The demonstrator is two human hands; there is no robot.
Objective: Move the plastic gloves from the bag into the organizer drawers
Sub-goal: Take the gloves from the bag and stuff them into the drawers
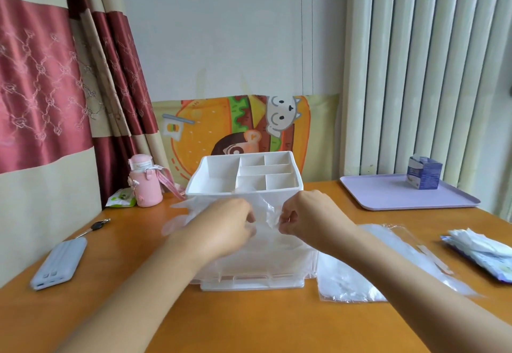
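Head: left hand (pixel 227 224), right hand (pixel 310 215) pinch crinkly clear glove (pixel 266 210)

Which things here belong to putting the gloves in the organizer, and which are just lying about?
Job: plastic glove, pinched by left hand and right hand; white organizer; clear bag.
Lying about: pink bottle, power bank, key, purple tray, blue box, green packet.

White organizer (pixel 243 186) upright, mid-table. Clear glove (pixel 180 222) crumpled, held up across its front. Clear bag (pixel 346 278) flat, just beside organizer at 3 o'clock.
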